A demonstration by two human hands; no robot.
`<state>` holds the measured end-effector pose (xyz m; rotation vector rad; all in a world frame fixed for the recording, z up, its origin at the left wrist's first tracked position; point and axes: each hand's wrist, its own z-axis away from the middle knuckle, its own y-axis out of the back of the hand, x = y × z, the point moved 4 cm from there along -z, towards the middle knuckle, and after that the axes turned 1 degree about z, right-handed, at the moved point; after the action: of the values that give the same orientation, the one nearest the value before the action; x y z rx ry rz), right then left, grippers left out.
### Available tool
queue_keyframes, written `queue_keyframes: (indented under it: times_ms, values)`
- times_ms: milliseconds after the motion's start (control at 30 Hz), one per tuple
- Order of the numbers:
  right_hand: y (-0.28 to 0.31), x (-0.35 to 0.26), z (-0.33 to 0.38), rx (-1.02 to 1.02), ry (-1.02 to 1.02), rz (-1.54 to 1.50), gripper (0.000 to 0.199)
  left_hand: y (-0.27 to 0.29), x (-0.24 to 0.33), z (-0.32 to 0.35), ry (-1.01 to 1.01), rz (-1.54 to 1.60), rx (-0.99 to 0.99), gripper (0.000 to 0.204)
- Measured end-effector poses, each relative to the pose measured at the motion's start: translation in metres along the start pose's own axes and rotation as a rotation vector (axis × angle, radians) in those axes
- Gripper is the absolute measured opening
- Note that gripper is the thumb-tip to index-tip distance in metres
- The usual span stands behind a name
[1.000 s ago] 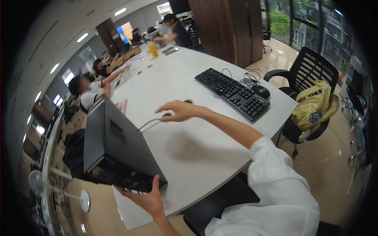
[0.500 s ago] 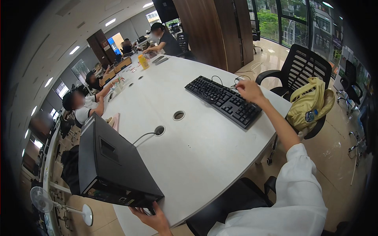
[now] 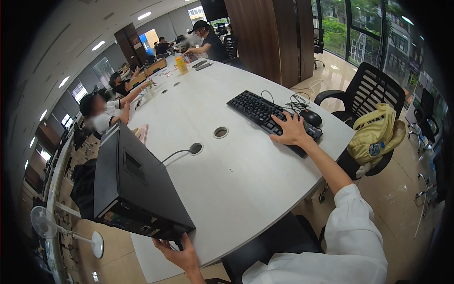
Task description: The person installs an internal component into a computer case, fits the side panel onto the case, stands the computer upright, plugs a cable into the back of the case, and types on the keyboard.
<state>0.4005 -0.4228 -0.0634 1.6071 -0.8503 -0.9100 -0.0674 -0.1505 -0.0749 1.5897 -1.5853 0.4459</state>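
A black desktop computer case (image 3: 142, 184) stands tilted in view at the near left of the table, its ported end toward me. My left hand (image 3: 178, 255) is at the bottom corner of that end, thumb and fingers closed around a small black plug-like piece (image 3: 178, 245); part of the fingers is hidden behind the case. On the right, my right hand (image 3: 291, 130) lies spread over the keys of a black keyboard (image 3: 250, 106). A black mouse (image 3: 310, 117) rests by the keyboard's far right side, with its coiled cable (image 3: 298, 102) beside it.
The white table (image 3: 227, 189) has round cable holes (image 3: 221, 132); a grey cable (image 3: 175, 155) runs from one toward the case. A yellow bottle (image 3: 181, 65) stands farther off. Several people sit along the table. A chair (image 3: 373, 90) with a yellow bag (image 3: 376, 135) is at the right.
My right hand has come down from above the cable and mouse onto the keyboard, uncovering the mouse. The left hand stays at the case. The whole view has shifted slightly.
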Motion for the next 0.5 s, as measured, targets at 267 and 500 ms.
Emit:
queue_keyframes:
  times_ms: [267,500]
  values:
    - [0.018,-0.003,0.035,-0.015,0.492,-0.156,0.087,0.001,0.010,-0.007,-0.052,-0.042,0.071,0.096]
    - [0.033,-0.003,0.041,-0.241,0.647,-0.279,0.094,-0.011,0.050,0.038,-0.892,-0.160,0.099,0.071]
